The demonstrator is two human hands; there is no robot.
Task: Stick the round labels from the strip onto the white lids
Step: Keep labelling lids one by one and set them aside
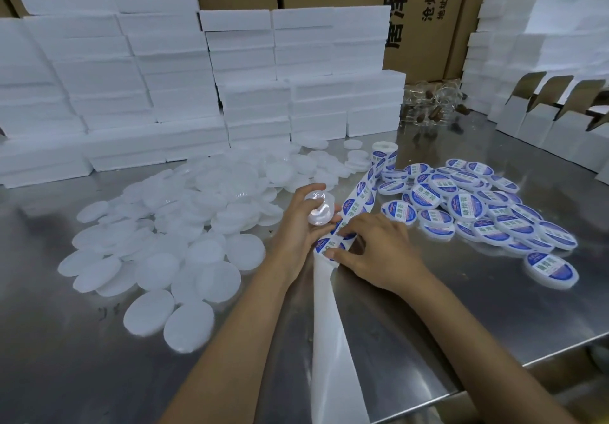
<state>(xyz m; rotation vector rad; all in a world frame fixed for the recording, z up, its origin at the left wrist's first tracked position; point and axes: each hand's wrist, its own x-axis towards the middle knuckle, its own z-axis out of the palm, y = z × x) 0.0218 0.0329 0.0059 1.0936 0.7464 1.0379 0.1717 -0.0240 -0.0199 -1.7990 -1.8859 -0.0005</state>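
My left hand grips a bare white lid, held tilted above the steel table. A strip of round blue-and-white labels runs from a roll down between my hands. My right hand pinches the strip at a label with curled fingers. Below my hands the empty white backing paper trails toward me. A heap of plain white lids lies to the left. A pile of labelled lids lies to the right.
Stacked white foam boxes wall off the back and left; brown cartons stand behind. Folded white cartons line the right. Glass jars sit at the back. The table edge runs along the lower right.
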